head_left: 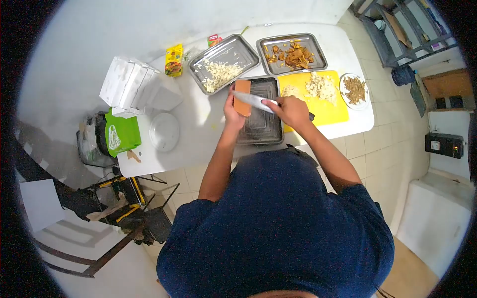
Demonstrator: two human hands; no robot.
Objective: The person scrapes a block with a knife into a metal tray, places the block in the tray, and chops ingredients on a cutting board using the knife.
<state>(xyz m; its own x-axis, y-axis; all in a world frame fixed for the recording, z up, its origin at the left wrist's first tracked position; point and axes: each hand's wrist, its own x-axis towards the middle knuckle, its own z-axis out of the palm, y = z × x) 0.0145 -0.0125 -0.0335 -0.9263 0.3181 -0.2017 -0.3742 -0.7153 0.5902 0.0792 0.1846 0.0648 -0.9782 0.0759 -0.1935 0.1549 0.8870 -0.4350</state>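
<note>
My left hand (232,113) is wrapped round the side of an orange-brown rectangular block that looks like a sharpening stone (242,87), held up over the near metal tray (263,131). A wide-bladed knife (259,102) is in my right hand (293,112), its blade lying across the stone's face. The end of the knife's dark handle shows behind that hand, and one finger rests along the blade. Right of the near tray, chopped pale pieces (319,88) lie on a yellow cutting board (330,115).
Behind are a tray (194,74) of chopped white pieces and a tray (322,65) of browned pieces. A plate (343,94) of brown bits stands right. Left are a yellow packet (174,60), white boxes (119,87), a clear round container (164,131) and a green bag (124,131).
</note>
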